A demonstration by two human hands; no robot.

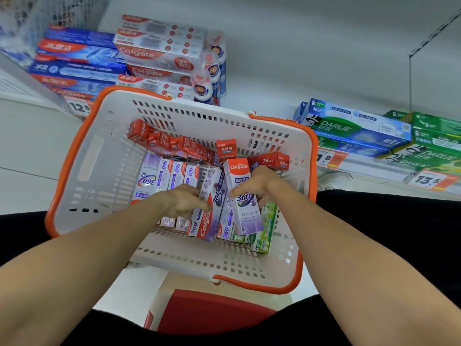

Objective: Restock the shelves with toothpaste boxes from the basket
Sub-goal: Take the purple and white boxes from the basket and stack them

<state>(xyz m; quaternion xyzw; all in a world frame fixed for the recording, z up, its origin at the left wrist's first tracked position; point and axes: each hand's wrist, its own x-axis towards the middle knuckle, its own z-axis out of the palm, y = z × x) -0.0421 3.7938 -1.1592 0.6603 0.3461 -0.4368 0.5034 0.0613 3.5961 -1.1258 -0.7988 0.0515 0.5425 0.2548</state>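
Note:
A white basket with an orange rim point(82, 156) sits in front of me, holding several toothpaste boxes: red ones point(174, 146) at the back, purple-white Colgate 360 boxes point(164, 176) in the middle, green ones point(264, 233) at the front right. My right hand point(259, 186) grips an upright purple Colgate 360 box point(245, 203). My left hand point(184, 198) reaches into the basket, fingers curled on another tilted 360 box point(209, 211).
The low shelf behind holds stacked Colgate boxes point(149, 56) and small bottles point(212, 71) at the left, Darlie boxes point(354, 131) at the right, with a gap between them. Price tags point(424, 181) line the shelf edge. A red stool point(207, 313) stands under the basket.

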